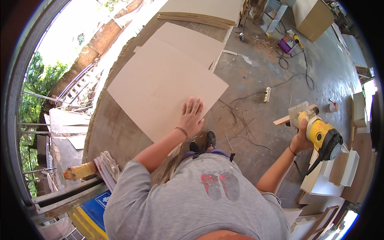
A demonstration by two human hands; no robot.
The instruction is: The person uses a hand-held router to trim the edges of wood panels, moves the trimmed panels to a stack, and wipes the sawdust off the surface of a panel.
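A pale, flat square board lies turned at an angle on a work surface in front of me. My left hand rests on its near right part, palm down and fingers stretched out. Held out over the floor at the right is a yellow and black router with a clear base. My right hand is wrapped round its body, and a black cord hangs from its rear end. A short light wooden strip shows beside the base; I cannot tell whether it is fixed there.
Another pale board lies partly under the square one. A power strip and loose cords lie on the grey floor. Beyond are a purple box and a large cabinet. White panels stand at the right; an open window side is left.
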